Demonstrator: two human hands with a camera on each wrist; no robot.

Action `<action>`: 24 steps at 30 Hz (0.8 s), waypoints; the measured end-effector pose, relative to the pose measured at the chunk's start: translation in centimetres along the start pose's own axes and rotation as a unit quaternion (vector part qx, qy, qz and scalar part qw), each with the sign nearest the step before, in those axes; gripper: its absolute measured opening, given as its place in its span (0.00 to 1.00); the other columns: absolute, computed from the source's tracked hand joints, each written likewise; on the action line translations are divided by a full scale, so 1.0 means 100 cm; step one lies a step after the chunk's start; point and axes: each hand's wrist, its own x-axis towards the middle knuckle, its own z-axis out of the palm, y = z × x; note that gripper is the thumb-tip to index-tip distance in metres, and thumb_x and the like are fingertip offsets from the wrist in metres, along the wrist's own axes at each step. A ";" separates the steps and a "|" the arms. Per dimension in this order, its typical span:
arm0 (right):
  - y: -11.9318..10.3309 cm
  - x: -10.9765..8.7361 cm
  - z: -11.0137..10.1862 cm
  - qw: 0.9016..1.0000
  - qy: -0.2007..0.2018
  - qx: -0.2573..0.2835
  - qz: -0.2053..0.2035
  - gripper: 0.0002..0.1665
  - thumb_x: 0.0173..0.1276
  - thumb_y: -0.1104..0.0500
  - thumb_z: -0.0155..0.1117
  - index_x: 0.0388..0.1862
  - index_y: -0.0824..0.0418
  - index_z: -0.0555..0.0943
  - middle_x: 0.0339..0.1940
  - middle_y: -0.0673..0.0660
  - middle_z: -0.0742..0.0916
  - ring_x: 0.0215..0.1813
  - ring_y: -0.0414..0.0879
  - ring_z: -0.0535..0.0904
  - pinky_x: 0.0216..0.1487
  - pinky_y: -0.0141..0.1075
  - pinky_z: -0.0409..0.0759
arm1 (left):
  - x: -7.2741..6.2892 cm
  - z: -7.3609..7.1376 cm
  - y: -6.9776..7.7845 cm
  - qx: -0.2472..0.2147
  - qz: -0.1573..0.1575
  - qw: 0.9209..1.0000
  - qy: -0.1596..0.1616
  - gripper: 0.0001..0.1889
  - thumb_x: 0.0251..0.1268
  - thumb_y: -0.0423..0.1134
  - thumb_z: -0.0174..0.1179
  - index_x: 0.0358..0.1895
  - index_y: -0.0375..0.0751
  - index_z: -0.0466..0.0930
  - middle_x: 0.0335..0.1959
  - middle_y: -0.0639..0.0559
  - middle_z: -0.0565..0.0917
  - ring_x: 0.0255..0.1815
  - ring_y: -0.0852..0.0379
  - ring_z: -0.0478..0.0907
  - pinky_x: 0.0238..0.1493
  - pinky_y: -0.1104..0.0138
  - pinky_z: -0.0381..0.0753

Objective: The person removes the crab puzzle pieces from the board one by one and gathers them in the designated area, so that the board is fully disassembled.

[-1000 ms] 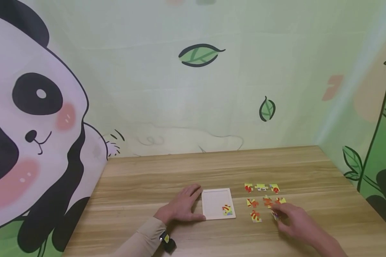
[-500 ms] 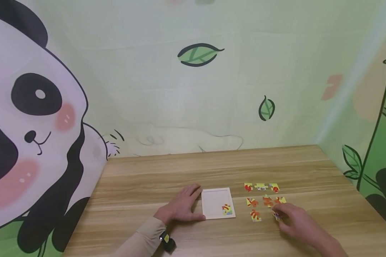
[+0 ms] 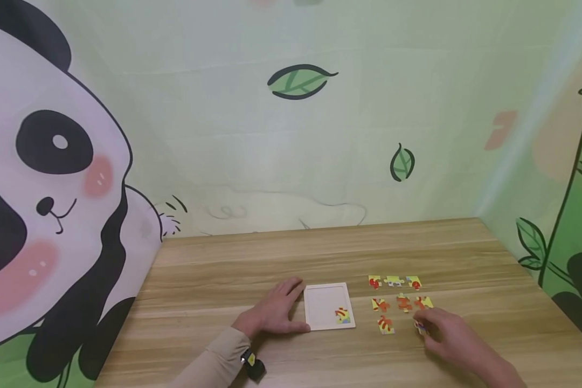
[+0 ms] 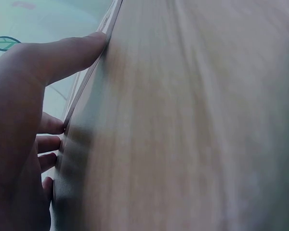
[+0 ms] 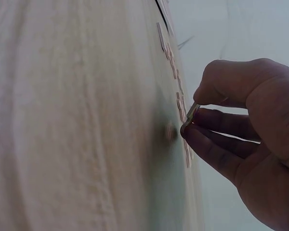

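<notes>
A square white puzzle tray (image 3: 320, 305) lies on the table, with one yellow, red and blue jigsaw piece (image 3: 342, 315) in its lower right corner. My left hand (image 3: 276, 311) rests at the tray's left side. Its thumb (image 4: 82, 52) touches the tray edge near the lower left corner, and the other fingers spread toward the upper left one. Right of the loose pieces, my right hand (image 3: 453, 334) pinches a jigsaw piece (image 3: 420, 326) between thumb and fingers. The right wrist view shows this piece (image 5: 191, 114) tilted on edge, close over the table, its face largely hidden.
Several loose jigsaw pieces lie in rows right of the tray: a back row with a middle piece (image 3: 394, 281), a middle row with an orange piece (image 3: 404, 303), and a front piece (image 3: 385, 325). A panda-printed backdrop (image 3: 223, 134) stands behind the wooden table (image 3: 252, 258).
My right hand has shifted slightly right with the pinched piece, away from the orange piece in the middle row, which now shows more fully. The left hand and tray stay put.
</notes>
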 end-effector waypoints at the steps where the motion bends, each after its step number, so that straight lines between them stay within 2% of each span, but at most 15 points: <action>1: 0.000 0.000 0.000 1.000 -0.003 0.000 0.002 0.21 0.42 0.69 0.75 0.39 0.57 0.84 0.36 0.43 0.85 0.38 0.36 0.81 0.39 0.35 0.84 | 0.000 0.000 0.000 0.000 0.000 1.000 0.000 0.55 0.54 0.74 0.56 0.76 0.39 0.53 0.76 0.43 0.57 0.76 0.45 0.54 0.76 0.51 0.57; 9: 0.000 0.001 -0.001 0.999 -0.038 -0.008 0.026 0.21 0.44 0.65 0.75 0.41 0.56 0.84 0.38 0.46 0.87 0.41 0.42 0.83 0.43 0.40 0.85 | 0.000 0.001 -0.001 -0.003 0.005 1.000 0.007 0.55 0.54 0.73 0.57 0.76 0.38 0.53 0.76 0.42 0.57 0.76 0.44 0.55 0.75 0.50 0.57; 17: -0.001 0.004 0.003 0.999 -0.028 -0.023 0.023 0.22 0.44 0.65 0.75 0.43 0.58 0.85 0.40 0.49 0.88 0.44 0.47 0.84 0.47 0.44 0.84 | -0.001 0.000 0.000 -0.008 0.002 1.000 0.000 0.55 0.54 0.73 0.56 0.76 0.39 0.53 0.76 0.43 0.56 0.76 0.45 0.54 0.76 0.51 0.56; 24: -0.001 0.007 0.005 0.999 -0.030 -0.025 0.001 0.23 0.43 0.64 0.76 0.43 0.58 0.86 0.38 0.48 0.88 0.40 0.44 0.84 0.44 0.43 0.85 | -0.001 0.000 -0.001 -0.009 -0.007 1.000 -0.006 0.55 0.54 0.74 0.55 0.77 0.41 0.52 0.77 0.45 0.55 0.77 0.47 0.53 0.77 0.52 0.55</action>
